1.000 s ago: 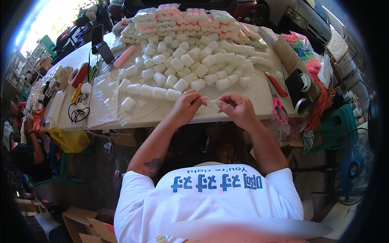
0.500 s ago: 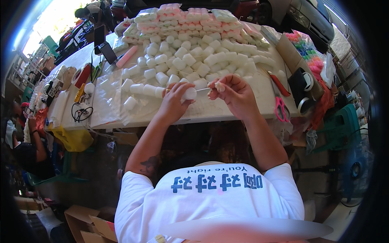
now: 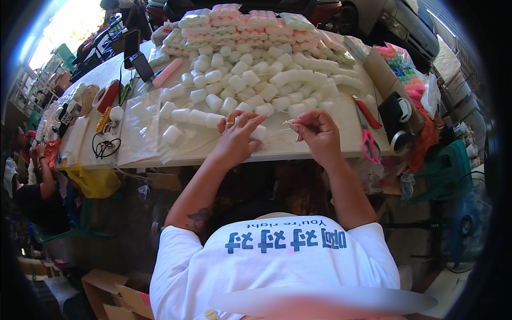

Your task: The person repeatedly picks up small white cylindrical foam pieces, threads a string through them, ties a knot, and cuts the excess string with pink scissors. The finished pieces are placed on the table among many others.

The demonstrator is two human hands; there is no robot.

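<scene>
My left hand (image 3: 237,134) is closed around the end of a row of white foam-like cylinders (image 3: 198,117), its fingers over the last cylinder (image 3: 258,133). A thin pale cord (image 3: 278,129) runs out of that cylinder toward the right. At its other end, my right hand (image 3: 319,134) pinches the cord between thumb and fingertips, where a small whitish knot or tip shows. Beyond both hands lies a large heap of similar cylinders (image 3: 237,82), some joined in strings. One loose cylinder (image 3: 171,134) rests to the left, near the table's front edge.
Bagged pink, white and green bundles (image 3: 248,24) are stacked at the back. Pink-handled scissors (image 3: 370,146) and red-handled pliers (image 3: 368,113) lie right. A phone on a stand (image 3: 133,48), tape rolls and a black cable (image 3: 106,148) sit left. Another person (image 3: 40,192) works far left.
My right hand has moved a little right, away from the left hand, so a longer stretch of cord shows. The left hand's fingers have spread slightly over the end cylinder.
</scene>
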